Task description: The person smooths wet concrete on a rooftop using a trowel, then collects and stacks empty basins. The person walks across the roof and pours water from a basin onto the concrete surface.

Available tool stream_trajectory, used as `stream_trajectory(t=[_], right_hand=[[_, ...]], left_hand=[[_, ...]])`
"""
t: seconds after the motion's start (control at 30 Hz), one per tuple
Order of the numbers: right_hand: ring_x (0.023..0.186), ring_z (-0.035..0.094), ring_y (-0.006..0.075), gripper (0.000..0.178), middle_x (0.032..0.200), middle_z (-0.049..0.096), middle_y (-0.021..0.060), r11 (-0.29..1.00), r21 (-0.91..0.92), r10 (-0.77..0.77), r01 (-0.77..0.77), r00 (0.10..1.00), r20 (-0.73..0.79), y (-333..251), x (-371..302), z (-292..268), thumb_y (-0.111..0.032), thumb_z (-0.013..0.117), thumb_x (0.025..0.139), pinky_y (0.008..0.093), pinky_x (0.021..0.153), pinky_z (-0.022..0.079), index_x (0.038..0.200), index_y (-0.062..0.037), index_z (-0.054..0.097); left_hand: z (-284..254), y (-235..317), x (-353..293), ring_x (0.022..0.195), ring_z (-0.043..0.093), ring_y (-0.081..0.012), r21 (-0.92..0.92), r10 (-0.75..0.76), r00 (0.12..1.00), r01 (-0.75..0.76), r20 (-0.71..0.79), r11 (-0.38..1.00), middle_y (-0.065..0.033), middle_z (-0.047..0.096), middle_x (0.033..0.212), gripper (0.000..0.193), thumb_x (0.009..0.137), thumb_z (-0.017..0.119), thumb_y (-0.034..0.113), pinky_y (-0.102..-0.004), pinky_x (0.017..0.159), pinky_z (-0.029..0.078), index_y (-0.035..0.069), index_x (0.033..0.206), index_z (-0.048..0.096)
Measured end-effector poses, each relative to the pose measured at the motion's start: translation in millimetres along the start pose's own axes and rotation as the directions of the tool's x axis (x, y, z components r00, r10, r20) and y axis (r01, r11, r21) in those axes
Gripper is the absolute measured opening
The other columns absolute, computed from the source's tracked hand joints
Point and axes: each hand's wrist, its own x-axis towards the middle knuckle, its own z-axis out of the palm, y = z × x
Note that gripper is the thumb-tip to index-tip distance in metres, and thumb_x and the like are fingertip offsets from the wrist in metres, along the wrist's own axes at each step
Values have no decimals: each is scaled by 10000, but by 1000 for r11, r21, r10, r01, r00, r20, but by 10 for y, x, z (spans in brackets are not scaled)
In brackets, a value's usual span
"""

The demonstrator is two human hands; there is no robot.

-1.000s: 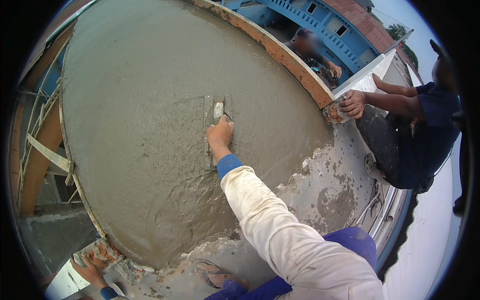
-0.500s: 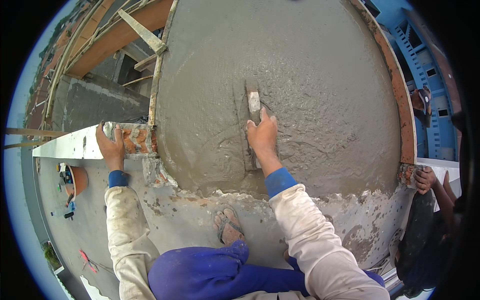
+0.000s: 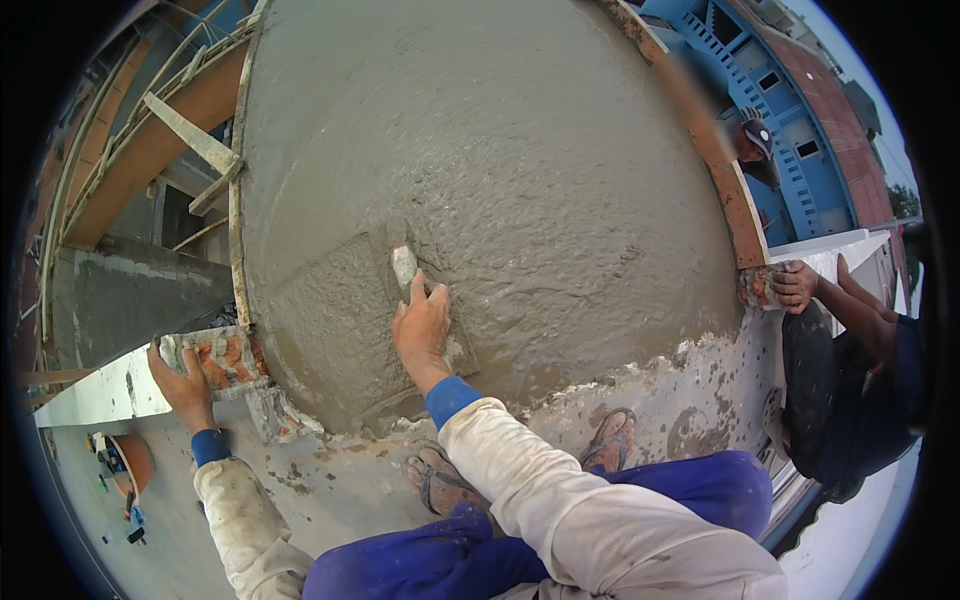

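My right hand [image 3: 422, 328] is closed around the pale, mortar-smeared handle [image 3: 404, 267] of a trowel. Its long blade [image 3: 462, 352] lies flat on wet grey concrete [image 3: 560, 200], partly hidden under my hand and coated with the same grey mix. To the left of the trowel a straight-edged patch shows on the concrete. My left hand [image 3: 184, 388], fingers apart, rests on the broken brick end [image 3: 225, 362] of a low white wall and holds no tool.
Wooden boards [image 3: 238, 210] and an orange-brown edge [image 3: 735, 205] border the concrete. On the right, a crouching co-worker [image 3: 860, 370] touches the other wall end; another person's capped head [image 3: 757, 140] shows beyond. An orange bucket [image 3: 135, 462] with tools stands lower left. My sandaled feet [image 3: 440, 478] are at the concrete's near edge.
My right hand and the trowel have moved left across the concrete, and the trowel is tilted more. The whole view has shifted. My left hand stays on the wall end.
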Motion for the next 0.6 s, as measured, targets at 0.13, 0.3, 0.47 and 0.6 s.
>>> stream_trajectory(t=[0.13,0.3,0.47,0.6], right_hand=[[1161,535,431,621,1216,509,277,995,-27,82,-93,957,-278,999,641,-927,-128,692,890,464,982,462,1460,-13,474],[1138,571,456,626,1229,560,317,946,-124,184,-301,809,-559,1994,1178,-2236,-171,711,874,477,975,481,1427,35,503],[1169,560,455,614,1200,570,308,982,-100,101,-158,897,-431,1889,1375,-2426,-168,714,877,479,1005,462,1418,38,511],[1170,551,454,642,1227,545,297,987,-29,-161,159,970,-181,878,1510,-1348,-196,733,869,481,1003,467,1439,-16,501]], left_hand=[[-2,-41,-5,1322,481,-392,-18,27,999,-28,-25,999,-235,527,1392,566,978,629,299,-455,1123,364,-27,1411,464],[84,-150,-5,1318,488,-386,6,25,1000,-25,-17,1000,-233,531,1394,580,983,634,315,-444,1116,369,-30,1416,463],[72,-83,20,1335,472,-384,13,22,1000,-22,0,1000,-239,520,1403,553,985,618,275,-439,1136,345,-39,1411,460],[35,18,29,1355,433,-417,-14,13,1000,-13,23,1000,-249,482,1427,568,971,630,260,-472,1142,336,-37,1417,441]])
